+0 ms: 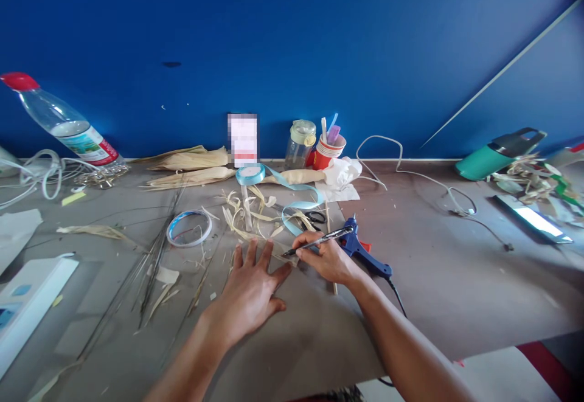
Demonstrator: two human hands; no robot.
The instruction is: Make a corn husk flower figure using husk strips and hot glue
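Note:
My left hand [250, 289] lies flat with its fingers spread, pressing near a pale piece of dried husk [283, 253] on the grey table. Just right of it, my right hand [325, 259] grips a black and silver pen [326, 237], its tip down at the husk beside my left fingertips. Behind the hands lie curled husk strips [241, 222], a roll of light blue ribbon [250, 174] with a loose tail, and black scissors [314, 217]. A blue glue gun [365, 250] rests right of my right hand.
On the left are a tape roll [189, 228], thin wires [159, 256], a plastic bottle [82, 137] and a white box [34, 298]. Along the blue wall stand a jar [300, 145] and a red cup [326, 154]. A white cable [422, 173], green bottle [483, 157] and phone [533, 219] lie right.

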